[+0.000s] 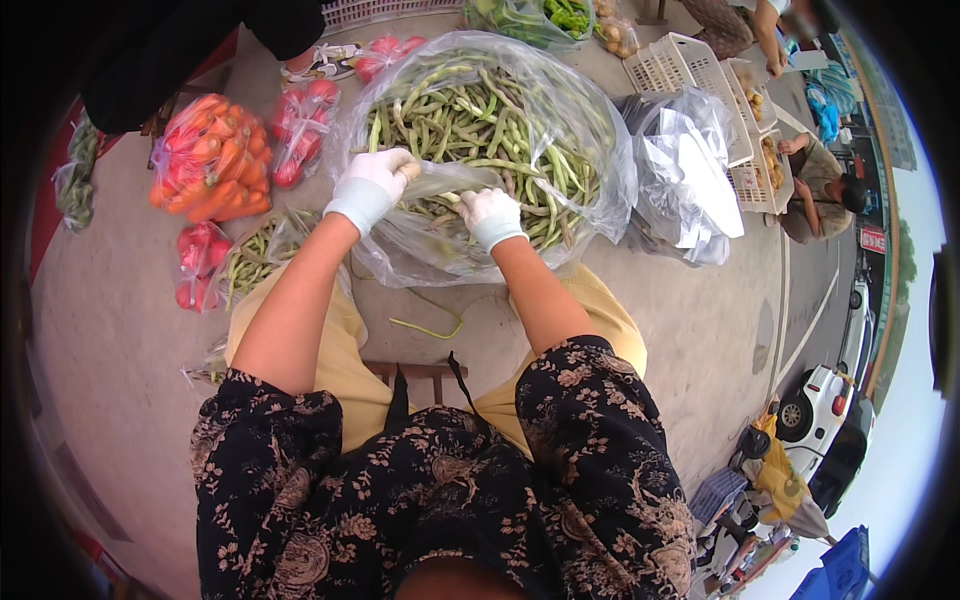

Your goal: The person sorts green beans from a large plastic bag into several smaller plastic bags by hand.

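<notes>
A large clear plastic bag (600,161) lies wide before me, filled with long green beans (450,124), some of them purplish. My left hand (379,180), in a white knit glove, pinches the edge of a smaller clear plastic bag (450,178) at the near left of the heap. That film stretches across the beans toward my right hand (490,214), gloved the same way. The right fingers curl around beans at the heap's near side, one pale tip poking out by the thumb. What lies under that palm is hidden.
Left stand a bag of carrots (214,157), bagged red produce (304,131) and a smaller bag of beans (259,251). Plastic bags (686,180) are piled at right, beside white crates (671,67). One bean stem (427,330) lies on the floor. Other people sit or stand nearby.
</notes>
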`<act>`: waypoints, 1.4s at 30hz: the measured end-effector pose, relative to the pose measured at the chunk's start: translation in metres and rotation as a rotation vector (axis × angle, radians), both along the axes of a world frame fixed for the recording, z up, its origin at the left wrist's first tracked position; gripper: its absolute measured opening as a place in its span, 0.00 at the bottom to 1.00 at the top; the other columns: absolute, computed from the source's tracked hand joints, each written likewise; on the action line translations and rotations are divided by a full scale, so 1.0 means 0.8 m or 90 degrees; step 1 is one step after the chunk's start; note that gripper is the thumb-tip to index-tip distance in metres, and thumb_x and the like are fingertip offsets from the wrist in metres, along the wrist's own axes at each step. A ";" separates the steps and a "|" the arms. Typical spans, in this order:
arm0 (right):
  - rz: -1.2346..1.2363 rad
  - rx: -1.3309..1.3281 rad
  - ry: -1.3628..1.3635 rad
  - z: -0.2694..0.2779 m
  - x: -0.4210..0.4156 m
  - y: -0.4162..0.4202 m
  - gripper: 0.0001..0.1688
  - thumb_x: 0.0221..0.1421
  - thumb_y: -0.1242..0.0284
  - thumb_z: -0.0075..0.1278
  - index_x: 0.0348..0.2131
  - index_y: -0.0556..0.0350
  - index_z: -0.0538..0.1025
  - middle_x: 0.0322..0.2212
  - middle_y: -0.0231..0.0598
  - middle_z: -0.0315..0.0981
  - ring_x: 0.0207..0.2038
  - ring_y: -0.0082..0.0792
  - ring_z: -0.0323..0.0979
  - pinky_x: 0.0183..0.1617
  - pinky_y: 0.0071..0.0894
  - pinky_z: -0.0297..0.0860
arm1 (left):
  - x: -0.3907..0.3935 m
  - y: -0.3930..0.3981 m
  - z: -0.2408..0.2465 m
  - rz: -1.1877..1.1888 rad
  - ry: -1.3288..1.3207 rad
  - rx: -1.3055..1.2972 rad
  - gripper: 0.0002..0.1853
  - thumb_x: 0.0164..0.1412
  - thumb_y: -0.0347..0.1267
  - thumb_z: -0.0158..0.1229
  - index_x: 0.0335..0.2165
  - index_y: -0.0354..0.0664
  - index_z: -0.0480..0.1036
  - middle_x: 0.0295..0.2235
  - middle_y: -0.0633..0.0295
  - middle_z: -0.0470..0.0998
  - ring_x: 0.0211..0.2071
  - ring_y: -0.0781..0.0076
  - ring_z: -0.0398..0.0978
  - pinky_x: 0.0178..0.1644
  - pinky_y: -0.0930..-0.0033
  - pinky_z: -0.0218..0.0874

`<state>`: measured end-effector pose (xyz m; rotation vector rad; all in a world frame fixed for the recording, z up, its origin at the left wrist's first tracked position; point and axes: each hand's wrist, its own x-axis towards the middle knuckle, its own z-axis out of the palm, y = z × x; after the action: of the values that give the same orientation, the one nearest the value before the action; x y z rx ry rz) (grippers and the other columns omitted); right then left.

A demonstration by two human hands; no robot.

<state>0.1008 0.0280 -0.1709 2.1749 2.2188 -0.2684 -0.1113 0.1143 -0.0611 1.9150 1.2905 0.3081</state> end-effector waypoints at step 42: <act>-0.631 0.012 1.034 0.158 0.090 -0.090 0.22 0.55 0.60 0.50 0.14 0.47 0.63 0.09 0.25 0.51 0.13 0.23 0.47 0.21 0.26 0.51 | -0.029 -0.102 0.015 0.112 -0.272 -0.448 0.10 0.56 0.35 0.55 0.35 0.41 0.71 0.25 0.69 0.70 0.20 0.82 0.63 0.24 0.79 0.56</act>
<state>0.1725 -0.0440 -0.0446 3.2490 0.6322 -2.6789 -0.1342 0.0328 -0.0488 1.0758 1.0824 0.2829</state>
